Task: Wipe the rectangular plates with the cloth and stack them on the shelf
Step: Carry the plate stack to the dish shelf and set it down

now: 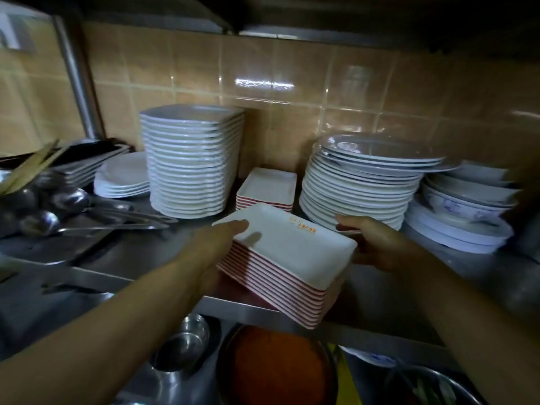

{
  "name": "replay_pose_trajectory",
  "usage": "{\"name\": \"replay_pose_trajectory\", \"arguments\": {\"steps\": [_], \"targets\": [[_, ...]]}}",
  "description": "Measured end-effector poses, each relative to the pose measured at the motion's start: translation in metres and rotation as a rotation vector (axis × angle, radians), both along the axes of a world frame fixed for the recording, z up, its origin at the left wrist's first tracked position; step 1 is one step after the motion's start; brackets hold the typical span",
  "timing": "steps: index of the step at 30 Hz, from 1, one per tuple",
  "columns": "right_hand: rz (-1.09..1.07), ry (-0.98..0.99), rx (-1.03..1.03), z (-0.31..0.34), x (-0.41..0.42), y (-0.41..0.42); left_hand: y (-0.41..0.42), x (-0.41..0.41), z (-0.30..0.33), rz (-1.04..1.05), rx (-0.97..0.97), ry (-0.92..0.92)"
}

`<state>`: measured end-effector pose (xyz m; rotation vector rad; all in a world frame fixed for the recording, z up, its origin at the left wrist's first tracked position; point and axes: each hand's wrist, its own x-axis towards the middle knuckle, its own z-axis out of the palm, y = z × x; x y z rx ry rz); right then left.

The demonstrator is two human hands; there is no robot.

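Nearest me, below the shelf edge, I see a metal bowl (187,343) and a round container of orange-red powder (277,366); neither matters for this step. Just above them I carry a stack of rectangular plates (287,266), white inside and red-striped at the sides, tilted and held over the front lip of the steel shelf (122,255). My left hand (216,244) has its grip on the stack's left end, thumb over the top rim; my right hand (377,244) cups the right end. No cloth is visible, so I judge wiping done and stacking in hand. Further back, a shorter pile of matching plates (267,187) sits between a tall white square stack (190,162) and the round plates (365,182). Next I must level my load and lower it squarely onto that pile without clipping either neighbour.
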<state>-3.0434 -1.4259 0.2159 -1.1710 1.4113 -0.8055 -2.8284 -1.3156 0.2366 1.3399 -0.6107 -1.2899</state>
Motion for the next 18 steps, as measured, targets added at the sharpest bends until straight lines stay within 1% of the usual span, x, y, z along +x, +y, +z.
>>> {"name": "replay_pose_trajectory", "arguments": {"steps": [3, 6, 9, 14, 18], "targets": [[0.199, -0.049, 0.138, 0.0, -0.002, -0.02, 0.009, -0.028, -0.008, 0.025, 0.104, 0.098], [0.38, -0.08, 0.206, -0.005, -0.005, -0.033, 0.006, -0.05, -0.02, 0.066, 0.196, 0.1], [0.517, -0.096, 0.246, -0.008, -0.004, -0.04, 0.0, -0.066, -0.027, 0.138, 0.225, 0.121], [0.584, -0.081, 0.225, -0.013, 0.002, -0.044, -0.012, -0.069, -0.043, 0.226, 0.291, 0.045], [0.545, -0.042, 0.199, -0.013, 0.004, -0.042, -0.018, -0.068, -0.05, 0.264, 0.245, 0.055]]}}
